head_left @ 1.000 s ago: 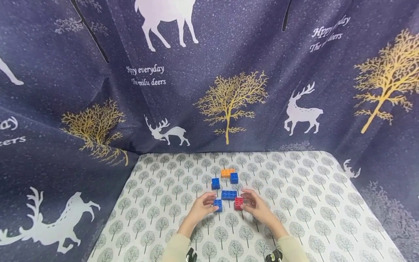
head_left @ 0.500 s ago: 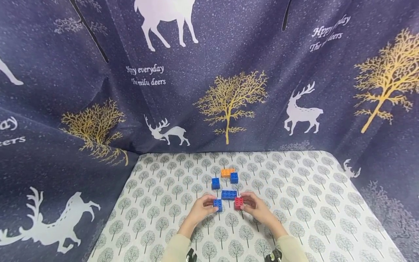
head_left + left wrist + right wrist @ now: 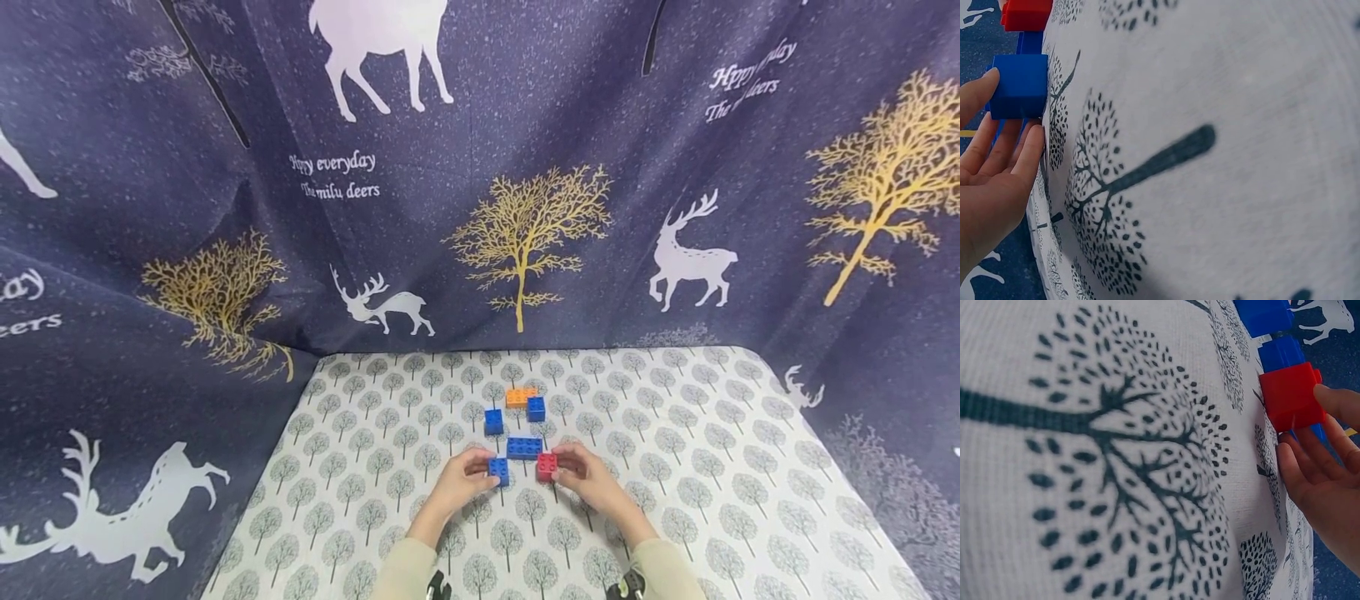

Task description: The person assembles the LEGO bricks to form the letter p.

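My left hand (image 3: 454, 483) pinches a small blue building brick (image 3: 499, 468) between thumb and fingers. In the left wrist view, the thumb lies on one side of that blue brick (image 3: 1022, 87) and the fingertips sit at its other side, close to the cloth. To the right, my right hand (image 3: 596, 483) holds a small red building brick (image 3: 546, 463) the same way; the right wrist view has the thumb against the red brick (image 3: 1291, 397) and fingers curled by its far side. A longer blue brick (image 3: 524, 448) lies between and just beyond the two held bricks.
Farther back stand a small blue brick (image 3: 492, 422) on the left and another small blue brick (image 3: 536, 408) on the right, in front of an orange brick (image 3: 517, 396). A tree-print cloth (image 3: 360, 500) covers the table. Behind hangs a dark deer-print curtain (image 3: 420, 208).
Fingers of both hands have drawn in closer around the small blue brick and the red brick. The bricks stay in about the same places; the head view has shifted very slightly.
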Demonstrator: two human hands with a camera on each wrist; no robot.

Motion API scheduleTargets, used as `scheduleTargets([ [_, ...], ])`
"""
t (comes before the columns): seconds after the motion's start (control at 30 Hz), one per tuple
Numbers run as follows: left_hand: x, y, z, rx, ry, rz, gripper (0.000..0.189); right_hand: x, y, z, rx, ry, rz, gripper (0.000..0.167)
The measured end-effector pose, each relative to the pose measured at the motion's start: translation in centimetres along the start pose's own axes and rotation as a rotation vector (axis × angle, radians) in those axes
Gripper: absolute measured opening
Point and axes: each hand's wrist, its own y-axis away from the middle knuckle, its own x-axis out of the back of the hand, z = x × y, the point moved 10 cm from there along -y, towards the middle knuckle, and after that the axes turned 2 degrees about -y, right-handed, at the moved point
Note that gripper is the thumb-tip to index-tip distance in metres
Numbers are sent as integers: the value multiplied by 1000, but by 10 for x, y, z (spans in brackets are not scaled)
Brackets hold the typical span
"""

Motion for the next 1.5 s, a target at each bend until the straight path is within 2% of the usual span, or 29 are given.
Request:
scheduleTargets([
  [0.13,0,1,0,-6,-9,6,38,2,-5,17,-14,9,30,39],
  [0.53,1,0,0,5,-8,9,39,3,-6,16,-12,47,44,39],
  [0.83,2,-2,1,5,9,17,39,-7,-10,3,46,23,-18,40],
  [1.0,2,-1,-1,2,9,20,37,-17,-9,2,71,59,-40,39],
  [1.13,1,0,-1,-10,11,20,36,-26,-7,4,68,76,-64,39],
  [1.37,1,-1,1,-15,10,23,37,-37,-7,7,33,-11,-100,38],
  [1.5,1,-1,2,-12,9,23,38,-39,-8,9,29,-20,-104,37],
])
